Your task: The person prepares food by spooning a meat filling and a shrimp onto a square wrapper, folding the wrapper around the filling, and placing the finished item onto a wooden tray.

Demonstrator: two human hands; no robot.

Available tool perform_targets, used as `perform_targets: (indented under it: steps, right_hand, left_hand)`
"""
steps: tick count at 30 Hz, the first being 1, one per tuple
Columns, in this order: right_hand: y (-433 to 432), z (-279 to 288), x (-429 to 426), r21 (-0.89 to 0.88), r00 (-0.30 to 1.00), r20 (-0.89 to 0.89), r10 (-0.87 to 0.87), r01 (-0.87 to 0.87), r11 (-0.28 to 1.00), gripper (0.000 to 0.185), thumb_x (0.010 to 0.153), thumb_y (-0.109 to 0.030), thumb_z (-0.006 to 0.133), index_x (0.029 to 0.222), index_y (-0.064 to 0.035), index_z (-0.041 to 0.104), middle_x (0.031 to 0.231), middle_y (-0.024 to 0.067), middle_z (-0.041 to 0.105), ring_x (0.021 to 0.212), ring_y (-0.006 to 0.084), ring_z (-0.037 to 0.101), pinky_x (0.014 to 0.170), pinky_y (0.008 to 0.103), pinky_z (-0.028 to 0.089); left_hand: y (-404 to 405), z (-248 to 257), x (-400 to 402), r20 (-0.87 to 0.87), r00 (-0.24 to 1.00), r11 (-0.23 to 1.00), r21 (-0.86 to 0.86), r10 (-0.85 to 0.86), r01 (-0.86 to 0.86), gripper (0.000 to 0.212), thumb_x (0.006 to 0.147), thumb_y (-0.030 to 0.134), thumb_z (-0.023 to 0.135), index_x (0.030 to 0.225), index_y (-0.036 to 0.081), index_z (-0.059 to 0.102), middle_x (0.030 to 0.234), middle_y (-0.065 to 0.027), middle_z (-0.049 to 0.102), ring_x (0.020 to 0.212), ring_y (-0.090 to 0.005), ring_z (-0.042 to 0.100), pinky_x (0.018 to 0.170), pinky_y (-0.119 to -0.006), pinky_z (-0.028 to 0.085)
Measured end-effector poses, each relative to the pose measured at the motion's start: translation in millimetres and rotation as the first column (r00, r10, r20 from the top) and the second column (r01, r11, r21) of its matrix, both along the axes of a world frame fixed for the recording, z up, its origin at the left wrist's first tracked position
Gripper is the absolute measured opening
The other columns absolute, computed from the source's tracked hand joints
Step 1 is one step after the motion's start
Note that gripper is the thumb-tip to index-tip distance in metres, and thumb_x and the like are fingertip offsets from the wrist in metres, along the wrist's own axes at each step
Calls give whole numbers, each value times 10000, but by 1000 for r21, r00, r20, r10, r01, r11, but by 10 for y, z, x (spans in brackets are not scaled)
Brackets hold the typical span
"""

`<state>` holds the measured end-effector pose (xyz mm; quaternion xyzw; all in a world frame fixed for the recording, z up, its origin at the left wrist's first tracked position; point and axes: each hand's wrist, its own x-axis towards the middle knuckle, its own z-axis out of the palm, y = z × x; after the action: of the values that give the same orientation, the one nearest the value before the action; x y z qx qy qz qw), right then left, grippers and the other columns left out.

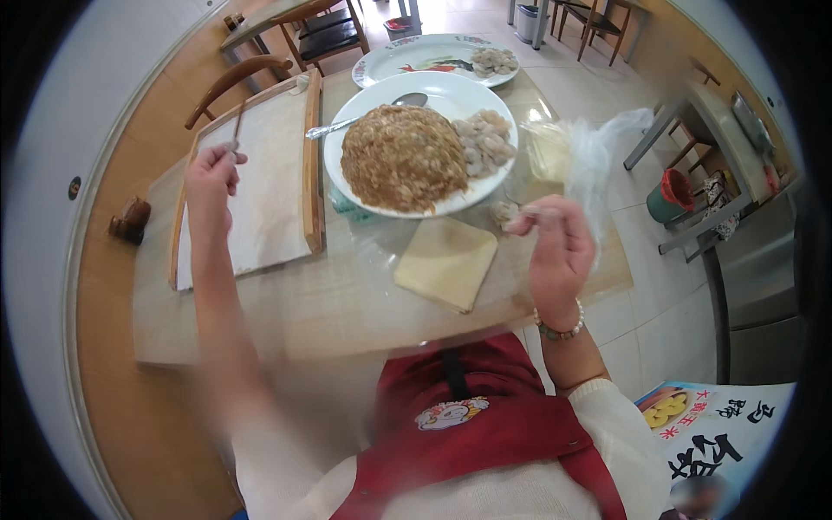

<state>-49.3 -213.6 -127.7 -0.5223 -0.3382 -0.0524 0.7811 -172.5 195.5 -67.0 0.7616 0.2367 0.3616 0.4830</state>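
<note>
My left hand (214,172) is above a wood-framed tray (314,162) lined with white, gripping a thin wooden stick (239,123) that points away from me. My right hand (560,250), wearing a bead bracelet, is over the table with fingers curled. Beside its fingertips is a small pale wrapped piece (504,212), like a wonton; whether the fingers touch it is unclear. A stack of square yellow dough wrappers (447,265) lies in front of me. Behind it, a white plate (416,81) holds a brown minced filling (400,159), peeled shrimp (486,143) and a metal spoon (335,127).
At the far end, a patterned oval plate (374,68) carries more shrimp (494,62). More wrappers (547,156) and a clear plastic bag (595,156) lie at right. One small pale piece (300,83) sits in the tray's far corner. A wooden chair (234,71) stands beyond the tray.
</note>
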Motion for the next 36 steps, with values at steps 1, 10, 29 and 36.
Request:
perform_targets:
  steps: [1,10,29,36]
  right_hand:
    - [-58,-54,-17,-133,1000,-12,18,-19,991,138,1024,-96,581,1055,17,654,952,99,672,795,143,641,719,286,515]
    - [-295,-514,-167,-559,902,392,183,76,825,179,791,3,760,961,-42,728,1050,94,695,1039,291,647,878,379,544]
    - [-172,-388,-66,-694,996,35,85,-37,719,141,932,-124,709,989,5,716,841,93,728,790,159,681,709,288,530]
    - [-120,-392,-70,-714,984,-180,14,-141,686,209,969,-194,668,1017,8,687,896,145,734,803,204,708,720,328,539]
  left_hand:
    - [-302,-13,-111,35,999,997,83,1,-4,222,953,84,635,1141,-16,697,881,-65,706,652,-51,529,562,-199,401]
    - [-1765,-483,-48,136,983,764,645,-121,5,158,879,-55,719,1013,26,741,934,-69,602,849,-178,602,703,-289,492]
    - [-2007,-769,-279,127,992,966,257,-14,-20,101,927,-45,680,1018,-9,705,991,-23,603,815,-76,552,689,-212,445]
    - [-1946,-771,-337,45,991,970,217,-124,112,143,887,-30,686,1030,-26,702,1007,-86,636,871,-161,627,731,-278,493]
